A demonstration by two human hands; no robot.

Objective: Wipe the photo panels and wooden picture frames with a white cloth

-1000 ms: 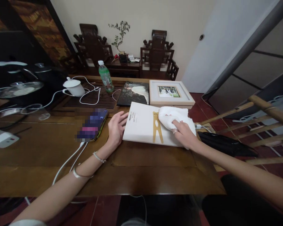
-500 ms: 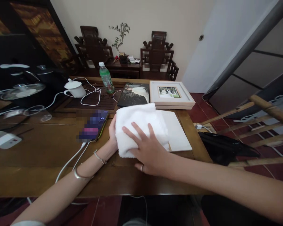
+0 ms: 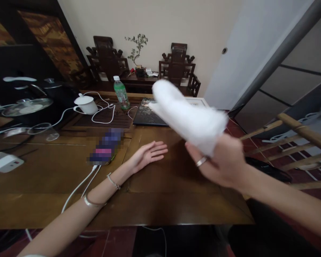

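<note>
My right hand grips a folded white towel, fluffy and smeared by motion, and holds it up over the right part of the table. The thumb with a ring is below the towel; the other fingers are mostly hidden. A thin pale edge sticks out at the towel's left, and I cannot tell whether it belongs to the cloth or to a white board. My left hand lies palm up on the brown wooden table, fingers stretched out and holding nothing. A phone with a white cable lies left of it.
Behind the towel are a dark picture panel and a white frame, both partly covered. A green bottle, a lidded white cup and a clear plastic cup stand further left. Wooden rails are at the right.
The towel has been lifted off the table and carried right by my right hand. My left hand has let go of it and turned palm up. The white board no longer shows on the table.
</note>
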